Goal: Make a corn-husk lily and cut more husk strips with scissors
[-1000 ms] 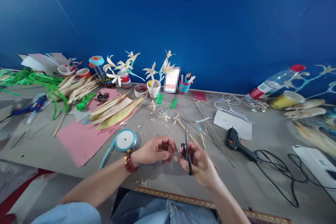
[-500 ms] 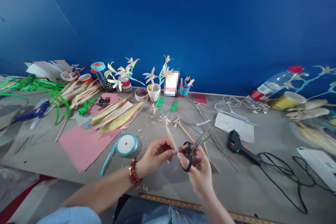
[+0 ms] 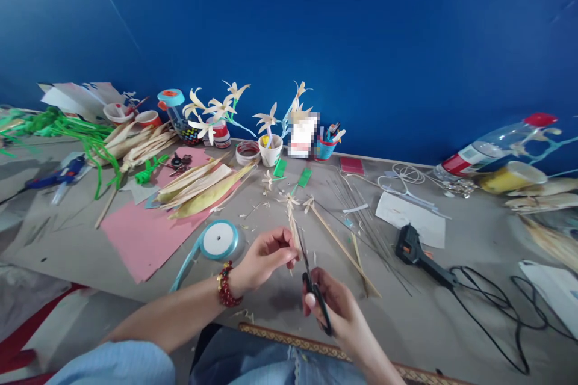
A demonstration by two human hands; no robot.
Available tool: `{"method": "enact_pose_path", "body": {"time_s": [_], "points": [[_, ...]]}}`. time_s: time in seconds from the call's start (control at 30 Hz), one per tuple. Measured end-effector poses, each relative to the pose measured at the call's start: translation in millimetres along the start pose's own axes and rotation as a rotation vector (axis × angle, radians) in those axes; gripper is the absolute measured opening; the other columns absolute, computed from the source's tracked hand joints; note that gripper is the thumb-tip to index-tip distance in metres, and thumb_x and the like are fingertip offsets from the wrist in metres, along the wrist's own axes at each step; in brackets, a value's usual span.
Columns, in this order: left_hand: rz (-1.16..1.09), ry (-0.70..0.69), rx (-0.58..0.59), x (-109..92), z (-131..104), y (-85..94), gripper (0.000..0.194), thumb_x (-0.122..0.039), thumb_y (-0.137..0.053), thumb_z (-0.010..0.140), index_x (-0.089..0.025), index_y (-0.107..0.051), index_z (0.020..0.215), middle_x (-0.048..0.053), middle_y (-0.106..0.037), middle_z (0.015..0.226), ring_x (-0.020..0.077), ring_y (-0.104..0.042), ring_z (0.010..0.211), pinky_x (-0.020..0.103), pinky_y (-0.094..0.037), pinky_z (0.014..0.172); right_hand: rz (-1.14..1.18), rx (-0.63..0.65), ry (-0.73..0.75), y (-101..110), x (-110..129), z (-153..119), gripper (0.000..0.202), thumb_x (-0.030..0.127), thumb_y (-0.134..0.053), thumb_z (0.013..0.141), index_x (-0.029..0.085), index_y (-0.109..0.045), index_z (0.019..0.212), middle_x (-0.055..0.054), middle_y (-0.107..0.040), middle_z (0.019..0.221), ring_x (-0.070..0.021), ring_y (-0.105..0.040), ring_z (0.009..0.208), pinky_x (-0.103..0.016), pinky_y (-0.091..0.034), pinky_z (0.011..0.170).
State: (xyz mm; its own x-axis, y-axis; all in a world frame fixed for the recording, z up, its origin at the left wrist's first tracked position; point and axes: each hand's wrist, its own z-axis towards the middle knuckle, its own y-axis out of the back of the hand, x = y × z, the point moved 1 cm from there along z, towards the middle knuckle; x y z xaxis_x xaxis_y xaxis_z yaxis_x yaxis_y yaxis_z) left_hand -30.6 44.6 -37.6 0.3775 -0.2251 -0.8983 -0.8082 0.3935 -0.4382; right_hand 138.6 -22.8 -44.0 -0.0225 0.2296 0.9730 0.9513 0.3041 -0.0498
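Over the front of the grey table, my left hand (image 3: 270,255) pinches a pale strip of dried husk (image 3: 292,225) between thumb and fingers. A beaded red bracelet circles that wrist. My right hand (image 3: 332,304) grips a pair of black-handled scissors (image 3: 309,274), thumb and fingers around the handles. The blades point away from me and lie against the right side of the strip, close to my left fingertips. Whether they cut into it I cannot tell. Beyond the strip lie small pale husk flowers (image 3: 309,203), one at the end of a thin wooden stick (image 3: 345,246).
Left of my hands are a roll of light-blue ribbon (image 3: 220,239), pink paper (image 3: 135,246) and dried husks (image 3: 203,189). A black glue gun (image 3: 419,255) with its cord lies right, beside thin wires (image 3: 368,228). Behind stand a white cup (image 3: 271,151) with a flower and a tilted bottle (image 3: 492,147).
The scissors have turned in my right hand, from pointing up and right to lying along the strip. My right hand has let go of the strip's lower end and moved lower.
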Motion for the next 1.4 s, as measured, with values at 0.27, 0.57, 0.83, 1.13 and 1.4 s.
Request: {"method": "enact_pose_path", "body": {"time_s": [0.27, 0.57, 0.83, 1.13, 1.4], "points": [[-0.091, 0.002, -0.007, 1.0, -0.5, 1.0, 0.016, -0.023, -0.071, 0.079, -0.015, -0.058, 0.075, 0.0, -0.058, 0.071, 0.0103, -0.053, 0.06, 0.025, -0.044, 0.061, -0.039, 0.01, 0.0, -4.6, -4.2, 2.3, 0.053, 0.069, -0.062, 0.08, 0.018, -0.051, 0.082, 0.001, -0.051, 0.071, -0.0125, -0.047, 0.062, -0.024, -0.033, 0.055], [-0.08, 0.017, -0.023, -1.2, 0.7, 0.6, 0.019, -0.025, -0.073, 0.078, -0.015, -0.058, 0.074, -0.001, -0.057, 0.067, 0.0099, -0.053, 0.058, 0.025, -0.043, 0.06, -0.004, 0.018, -0.037, -4.5, -3.7, 3.0, 0.054, 0.07, -0.065, 0.077, 0.018, -0.05, 0.08, 0.003, -0.051, 0.064, -0.0115, -0.044, 0.058, -0.024, -0.032, 0.055], [-0.107, 0.033, -0.017, 1.9, 0.3, 1.8, 0.019, -0.025, -0.074, 0.078, -0.014, -0.058, 0.075, -0.001, -0.058, 0.067, 0.0099, -0.053, 0.058, 0.024, -0.044, 0.06, -0.016, 0.017, -0.019, -3.8, -7.4, 2.7, 0.054, 0.071, -0.062, 0.078, 0.019, -0.049, 0.076, 0.003, -0.051, 0.058, -0.0115, -0.045, 0.054, -0.023, -0.033, 0.053], [-0.125, 0.022, 0.004, 0.8, 1.3, 1.4, 0.018, -0.023, -0.072, 0.079, -0.014, -0.058, 0.075, -0.001, -0.058, 0.066, 0.0101, -0.053, 0.059, 0.023, -0.044, 0.058, -0.003, 0.024, -0.051, -4.3, -5.6, 3.1, 0.054, 0.073, -0.062, 0.077, 0.021, -0.046, 0.071, 0.004, -0.05, 0.05, -0.0106, -0.043, 0.047, -0.023, -0.032, 0.05], [-0.122, 0.03, 0.013, 0.7, 1.2, 2.0, 0.02, -0.025, -0.073, 0.079, -0.015, -0.057, 0.074, 0.0, -0.059, 0.066, 0.0104, -0.054, 0.059, 0.024, -0.044, 0.059, 0.003, 0.021, -0.063, -4.5, -5.3, 2.5, 0.053, 0.072, -0.061, 0.077, 0.021, -0.048, 0.07, 0.004, -0.05, 0.048, -0.0099, -0.04, 0.045, -0.024, -0.03, 0.049]]}}
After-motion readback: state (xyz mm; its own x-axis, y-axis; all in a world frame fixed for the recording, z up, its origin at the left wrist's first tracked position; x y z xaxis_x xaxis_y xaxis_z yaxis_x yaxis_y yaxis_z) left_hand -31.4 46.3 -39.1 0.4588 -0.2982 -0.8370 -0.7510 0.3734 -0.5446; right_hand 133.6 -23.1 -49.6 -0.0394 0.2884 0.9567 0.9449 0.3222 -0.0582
